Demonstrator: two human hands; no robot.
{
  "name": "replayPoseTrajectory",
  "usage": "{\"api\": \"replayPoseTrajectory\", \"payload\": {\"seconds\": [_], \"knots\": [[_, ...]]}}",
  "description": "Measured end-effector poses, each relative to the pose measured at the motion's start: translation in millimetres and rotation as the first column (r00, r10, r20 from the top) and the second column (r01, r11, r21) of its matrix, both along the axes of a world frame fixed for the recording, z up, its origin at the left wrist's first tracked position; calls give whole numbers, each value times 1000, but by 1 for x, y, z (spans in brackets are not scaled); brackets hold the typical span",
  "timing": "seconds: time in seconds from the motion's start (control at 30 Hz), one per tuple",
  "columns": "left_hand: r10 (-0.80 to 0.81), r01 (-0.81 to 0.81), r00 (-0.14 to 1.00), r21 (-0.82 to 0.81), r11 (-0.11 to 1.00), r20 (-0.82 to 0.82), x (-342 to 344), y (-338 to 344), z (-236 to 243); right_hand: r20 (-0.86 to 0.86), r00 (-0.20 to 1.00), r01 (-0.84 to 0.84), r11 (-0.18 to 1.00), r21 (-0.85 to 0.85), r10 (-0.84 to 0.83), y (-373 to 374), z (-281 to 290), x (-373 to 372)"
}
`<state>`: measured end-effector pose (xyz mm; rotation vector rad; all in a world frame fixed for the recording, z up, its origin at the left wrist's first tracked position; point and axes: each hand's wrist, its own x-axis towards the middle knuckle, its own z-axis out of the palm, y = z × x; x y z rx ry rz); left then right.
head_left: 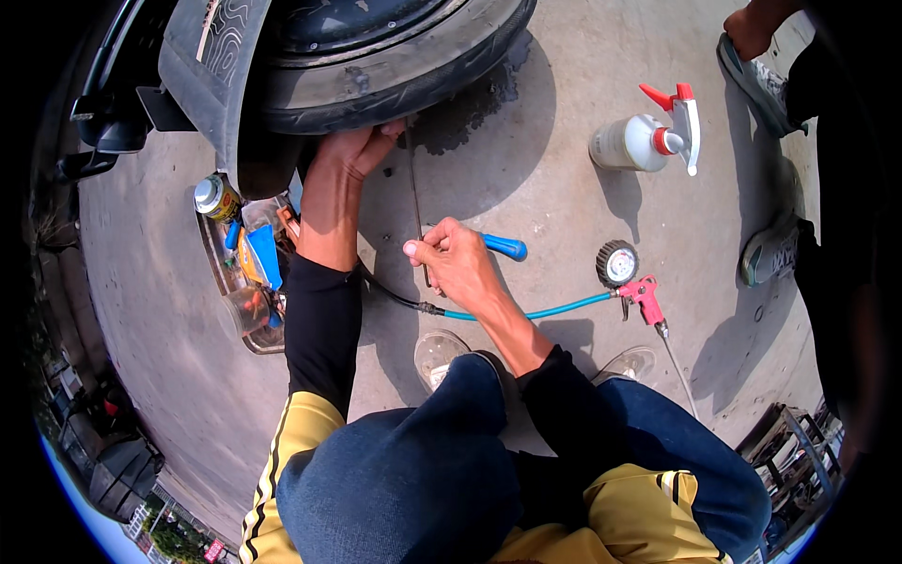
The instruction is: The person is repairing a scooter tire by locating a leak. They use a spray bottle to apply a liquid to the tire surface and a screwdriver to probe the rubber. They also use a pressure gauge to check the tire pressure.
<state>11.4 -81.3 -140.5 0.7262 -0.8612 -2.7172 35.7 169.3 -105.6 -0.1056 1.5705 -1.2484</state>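
Note:
A motor-scooter wheel with a black tyre is at the top. My left hand reaches up against the tyre's lower edge, its fingers mostly hidden by the rubber. Below it and to the right, my right hand is closed, thumb against fingers, around the lower part of a thin dark rod. The rod runs up toward the tyre beside my left hand. A blue handle sticks out to the right from behind my right hand; whether I hold it too, I cannot tell.
A tray of tools and cans lies left of my left arm. A teal hose leads to a pink inflator gun with a round gauge. A red-and-white spray bottle stands at the right. Another person's shoes are at the right edge.

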Motion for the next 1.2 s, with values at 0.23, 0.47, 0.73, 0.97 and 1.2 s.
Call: {"api": "replayPoseTrajectory", "payload": {"seconds": [0.23, 0.47, 0.73, 0.97, 1.2], "knots": [[16, -13, 998, -45, 999, 64, -2, 6, 11, 59, 994, 105, 977, -184, -96, -2, 0, 4], [-6, 9, 999, -64, 998, 49, -3, 5, 6, 116, 992, 65, 989, -129, -50, 1, -15, 5], [-19, 19, 1000, -25, 1000, 3, 2, 0, -1, 36, 999, 24, 988, -152, -19, -2, -9, 1], [-49, 49, 999, -37, 998, -2, 0, 4, 5, 68, 997, 39, 992, -119, -31, -1, -14, 2], [-21, 22, 1000, -35, 999, 18, 1, 7, 10, 59, 998, 23, 993, -116, -16, -1, -6, -1]]}}
